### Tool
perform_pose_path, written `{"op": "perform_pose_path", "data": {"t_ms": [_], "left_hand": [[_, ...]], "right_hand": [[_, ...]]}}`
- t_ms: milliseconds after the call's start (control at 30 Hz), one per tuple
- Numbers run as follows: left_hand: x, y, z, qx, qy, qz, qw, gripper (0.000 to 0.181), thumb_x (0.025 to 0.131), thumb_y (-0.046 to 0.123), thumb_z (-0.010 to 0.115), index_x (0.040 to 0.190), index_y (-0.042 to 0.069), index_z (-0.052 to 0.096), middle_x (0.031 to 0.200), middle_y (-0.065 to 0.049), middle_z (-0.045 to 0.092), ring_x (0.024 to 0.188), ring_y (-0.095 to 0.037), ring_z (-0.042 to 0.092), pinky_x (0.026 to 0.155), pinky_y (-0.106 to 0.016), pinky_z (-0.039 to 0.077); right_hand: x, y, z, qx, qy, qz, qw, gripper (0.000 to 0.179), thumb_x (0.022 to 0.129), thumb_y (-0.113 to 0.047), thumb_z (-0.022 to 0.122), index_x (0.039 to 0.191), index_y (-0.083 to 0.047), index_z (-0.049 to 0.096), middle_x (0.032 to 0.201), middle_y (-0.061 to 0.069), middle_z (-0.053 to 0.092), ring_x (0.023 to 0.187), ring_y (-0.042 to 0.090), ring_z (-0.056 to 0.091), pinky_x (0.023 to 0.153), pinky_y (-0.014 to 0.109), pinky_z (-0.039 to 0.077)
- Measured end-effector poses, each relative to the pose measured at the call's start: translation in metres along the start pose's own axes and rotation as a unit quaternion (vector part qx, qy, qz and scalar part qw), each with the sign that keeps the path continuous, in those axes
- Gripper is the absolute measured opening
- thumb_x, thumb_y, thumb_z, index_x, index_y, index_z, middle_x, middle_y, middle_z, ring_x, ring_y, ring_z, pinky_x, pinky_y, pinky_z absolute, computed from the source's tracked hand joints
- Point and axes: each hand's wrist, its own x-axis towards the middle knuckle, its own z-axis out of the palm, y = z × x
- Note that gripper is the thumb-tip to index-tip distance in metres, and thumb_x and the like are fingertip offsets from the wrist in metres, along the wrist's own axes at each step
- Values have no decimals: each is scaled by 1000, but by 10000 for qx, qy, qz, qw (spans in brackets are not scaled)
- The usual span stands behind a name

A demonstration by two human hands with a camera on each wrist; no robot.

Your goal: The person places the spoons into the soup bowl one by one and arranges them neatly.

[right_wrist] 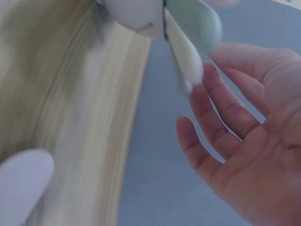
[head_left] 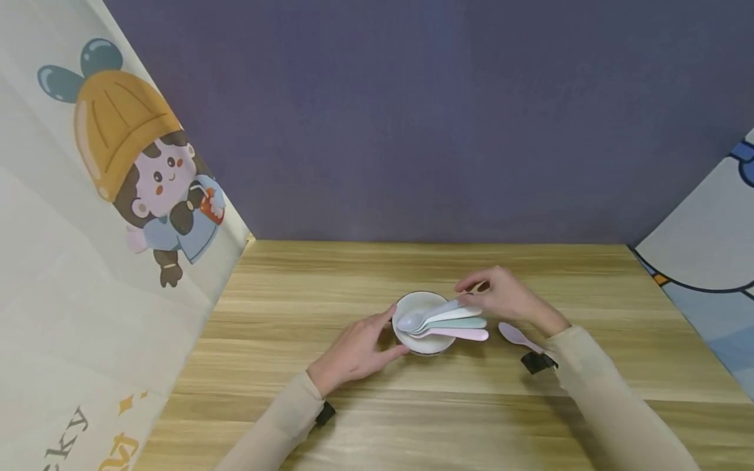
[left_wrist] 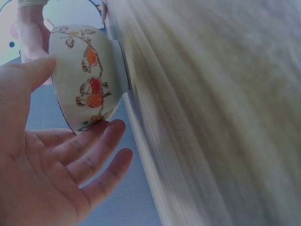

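My left hand (head_left: 353, 350) rests open against the bowl (head_left: 421, 307) so it stays put on the surface (head_left: 365, 275). My right hand (head_left: 506, 294) pinches a spoon (head_left: 432, 313) handle lying in the bowl; a purple spoon (head_left: 518, 337) waits nearby.

Bench (head_left: 353, 275): pale wood-grain laminate, smooth, slight sheen. Bowl (head_left: 412, 304): glazed ceramic, glossy, thin dark rim, painted orange fruit on the outside. Spoons (head_left: 453, 325): pastel plastic, smooth, matt; lilac spoon (head_left: 514, 335) the same. Sleeves (head_left: 595, 379): beige soft cloth. Backdrop (head_left: 412, 118): matt purple fabric.
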Motion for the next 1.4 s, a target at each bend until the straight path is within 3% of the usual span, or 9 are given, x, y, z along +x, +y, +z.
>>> {"op": "perform_pose_path", "data": {"t_ms": [233, 400, 867, 1100, 1400], "left_hand": [[-7, 1, -3, -102, -93, 25, 9999, 92, 101, 64, 63, 167, 7, 34, 161, -10, 54, 145, -28, 57, 118, -46, 52], [-11, -1, -3, -155, -109, 43, 9998, 92, 101, 64, 63, 167, 7, 34, 161, -9, 54, 145, -28, 57, 118, -47, 52], [-11, -4, -3, -165, -103, 49, 9998, 92, 101, 65, 62, 168, 8, 33, 161, -8, 54, 144, -26, 58, 117, -46, 53], [-8, -4, -4, -124, -76, -10, 9999, 92, 101, 65, 63, 167, 8, 34, 161, -8, 54, 144, -27, 58, 117, -46, 52], [-3, -3, -3, 21, -4, -3, 10000, 92, 101, 67, 61, 166, 6, 36, 159, -10, 56, 143, -28, 59, 117, -46, 53]], "right_hand": [[-23, 4, -15, -97, 396, 5, 9992, 17, 97, -17, 79, 111, -9, 84, 109, 6, 82, 97, 19, 74, 84, 26, 61], [-36, 7, -14, -118, 520, 94, 9985, 18, 96, -14, 79, 112, -5, 83, 106, 7, 82, 93, 15, 73, 81, 23, 61], [-53, 18, -8, -88, 675, 321, 9972, 22, 99, -18, 77, 115, -4, 81, 108, 5, 82, 92, 4, 69, 82, 28, 62], [-54, 23, -12, -29, 739, 364, 9966, 20, 99, -19, 78, 115, -7, 81, 107, 5, 81, 92, 3, 69, 81, 24, 61], [-55, 33, -16, 52, 712, 312, 9970, 24, 98, -16, 78, 116, -1, 80, 104, 6, 82, 90, 0, 69, 77, 21, 61]]}}
